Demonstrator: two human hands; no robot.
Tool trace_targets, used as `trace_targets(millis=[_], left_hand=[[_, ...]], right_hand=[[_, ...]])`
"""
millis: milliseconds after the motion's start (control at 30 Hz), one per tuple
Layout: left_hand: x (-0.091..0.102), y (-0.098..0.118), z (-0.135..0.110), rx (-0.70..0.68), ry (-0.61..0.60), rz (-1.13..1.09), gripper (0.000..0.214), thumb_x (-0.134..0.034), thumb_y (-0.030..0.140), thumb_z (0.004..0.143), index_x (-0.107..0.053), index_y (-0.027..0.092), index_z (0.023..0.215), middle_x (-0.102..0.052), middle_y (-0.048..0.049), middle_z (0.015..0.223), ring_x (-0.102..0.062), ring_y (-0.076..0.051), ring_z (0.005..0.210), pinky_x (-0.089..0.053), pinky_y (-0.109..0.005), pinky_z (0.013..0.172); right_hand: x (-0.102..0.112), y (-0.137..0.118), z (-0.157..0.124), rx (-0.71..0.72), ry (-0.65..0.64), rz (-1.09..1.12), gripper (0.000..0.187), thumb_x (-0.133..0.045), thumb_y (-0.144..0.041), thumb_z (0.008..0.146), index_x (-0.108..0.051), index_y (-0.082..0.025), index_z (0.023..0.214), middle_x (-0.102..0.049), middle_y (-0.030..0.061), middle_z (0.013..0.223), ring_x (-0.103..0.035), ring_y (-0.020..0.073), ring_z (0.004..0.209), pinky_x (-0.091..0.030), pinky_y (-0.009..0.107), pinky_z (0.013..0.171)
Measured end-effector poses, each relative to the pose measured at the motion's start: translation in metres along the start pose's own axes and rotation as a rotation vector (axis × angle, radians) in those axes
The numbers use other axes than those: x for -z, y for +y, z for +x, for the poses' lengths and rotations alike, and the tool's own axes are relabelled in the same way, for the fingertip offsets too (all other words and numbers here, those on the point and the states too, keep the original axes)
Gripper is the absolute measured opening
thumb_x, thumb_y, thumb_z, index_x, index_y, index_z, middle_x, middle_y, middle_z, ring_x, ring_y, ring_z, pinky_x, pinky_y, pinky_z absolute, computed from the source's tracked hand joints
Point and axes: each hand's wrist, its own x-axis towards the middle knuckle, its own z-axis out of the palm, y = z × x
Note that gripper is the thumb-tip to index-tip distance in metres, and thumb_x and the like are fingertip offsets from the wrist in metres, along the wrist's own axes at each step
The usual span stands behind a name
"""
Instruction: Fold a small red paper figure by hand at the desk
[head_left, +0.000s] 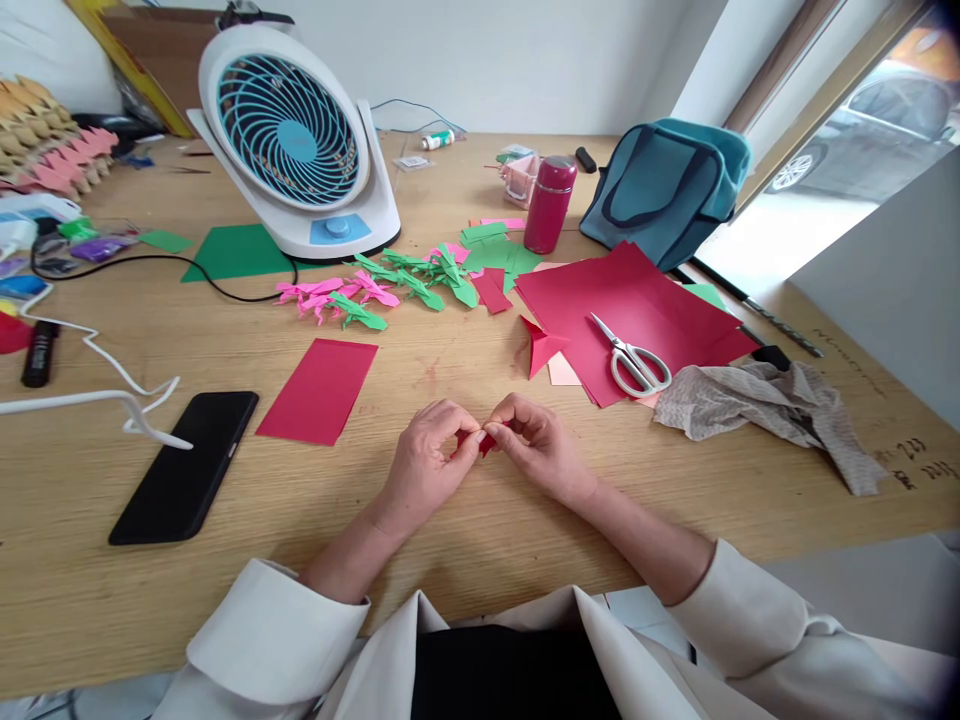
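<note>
A small folded piece of red paper (pixel 487 440) is pinched between both hands, close in front of me over the table. My left hand (pixel 437 445) grips its left side with thumb and forefinger, and my right hand (pixel 536 442) grips the right. Most of the paper is hidden behind the fingers. A flat red paper rectangle (pixel 319 390) lies to the left of my hands. Beyond my right hand stands a folded red paper piece (pixel 541 345), beside white-handled scissors (pixel 637 365) lying on a stack of red sheets (pixel 622 290).
Folded green and pink paper figures (pixel 405 280) lie ahead. A black phone (pixel 184 465) with a white cable is at the left. Behind are a fan (pixel 300 140), a red flask (pixel 551 205) and a teal bag (pixel 664 190). A crumpled cloth (pixel 757 400) lies right.
</note>
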Motion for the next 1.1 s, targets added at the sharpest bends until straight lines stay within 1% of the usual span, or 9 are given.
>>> trace_targets(millis=[200,300,400,500,600,733,867,1000,1100], left_hand=[[0.002,-0.007,-0.001,0.148,0.060,-0.153,0.005,-0.063,0.019,0.089,-0.067,0.021,0.091,-0.071,-0.0015,0.087,-0.065,-0.015,0.080,-0.051,-0.027,0.076],[0.003,-0.011,-0.001,0.189,0.062,-0.198,0.004,-0.064,0.019,0.087,-0.067,0.020,0.088,-0.071,-0.0013,0.085,-0.065,-0.014,0.080,-0.051,-0.026,0.076],[0.004,-0.011,0.000,0.182,0.062,-0.221,0.007,-0.064,0.018,0.087,-0.067,0.019,0.081,-0.069,-0.0006,0.080,-0.064,-0.014,0.077,-0.050,-0.025,0.073],[0.005,-0.009,0.001,0.173,0.061,-0.220,0.008,-0.064,0.018,0.087,-0.066,0.018,0.079,-0.068,-0.0005,0.079,-0.064,-0.013,0.076,-0.049,-0.025,0.072],[0.005,-0.008,0.001,0.132,0.040,-0.204,0.009,-0.065,0.018,0.088,-0.066,0.018,0.078,-0.067,-0.0007,0.079,-0.064,-0.013,0.076,-0.048,-0.024,0.073],[0.006,-0.008,0.001,0.048,0.001,-0.170,0.010,-0.063,0.016,0.088,-0.063,0.018,0.079,-0.065,-0.0004,0.079,-0.062,-0.013,0.077,-0.047,-0.025,0.073],[0.007,-0.008,0.002,-0.020,-0.034,-0.140,0.013,-0.059,0.013,0.090,-0.059,0.019,0.077,-0.062,0.0001,0.077,-0.060,-0.013,0.077,-0.046,-0.026,0.075],[0.008,-0.008,0.003,-0.040,-0.043,-0.145,0.014,-0.057,0.013,0.090,-0.057,0.019,0.077,-0.061,0.0001,0.078,-0.059,-0.014,0.078,-0.045,-0.026,0.075],[0.011,-0.010,0.004,-0.018,-0.031,-0.152,0.012,-0.058,0.014,0.089,-0.058,0.019,0.079,-0.061,-0.0006,0.080,-0.059,-0.014,0.080,-0.046,-0.027,0.076]], right_hand=[[0.002,0.006,0.002,-0.019,0.076,0.114,0.030,-0.065,-0.046,0.090,-0.059,-0.019,0.080,-0.064,0.0017,0.072,-0.061,0.0129,0.065,-0.050,0.026,0.062],[0.001,0.007,0.003,-0.011,0.090,0.164,0.027,-0.066,-0.043,0.090,-0.060,-0.018,0.080,-0.063,0.0010,0.072,-0.061,0.0124,0.065,-0.049,0.026,0.062],[0.001,0.008,0.003,0.000,0.080,0.194,0.024,-0.066,-0.038,0.091,-0.060,-0.018,0.080,-0.063,0.0007,0.073,-0.062,0.0122,0.065,-0.049,0.026,0.063],[0.000,0.006,0.003,0.000,0.058,0.177,0.021,-0.067,-0.036,0.090,-0.061,-0.018,0.081,-0.063,0.0015,0.075,-0.063,0.0133,0.068,-0.049,0.027,0.064],[0.001,0.000,0.002,0.024,0.030,0.072,0.019,-0.066,-0.034,0.091,-0.064,-0.018,0.081,-0.063,0.0022,0.077,-0.061,0.0136,0.070,-0.048,0.028,0.066],[0.002,-0.009,0.002,0.109,0.008,-0.066,0.015,-0.064,-0.030,0.091,-0.065,-0.019,0.081,-0.062,0.0014,0.075,-0.057,0.0129,0.069,-0.046,0.027,0.066],[0.002,-0.014,0.001,0.170,-0.015,-0.131,0.015,-0.060,-0.027,0.093,-0.063,-0.019,0.081,-0.061,0.0022,0.076,-0.055,0.0134,0.069,-0.044,0.027,0.065],[0.003,-0.014,0.002,0.150,-0.035,-0.139,0.016,-0.059,-0.029,0.093,-0.062,-0.018,0.081,-0.061,0.0022,0.076,-0.055,0.0130,0.068,-0.044,0.027,0.065],[0.006,-0.011,0.003,0.116,-0.010,-0.118,0.018,-0.060,-0.031,0.093,-0.062,-0.018,0.080,-0.061,0.0023,0.076,-0.053,0.0128,0.067,-0.042,0.027,0.063]])
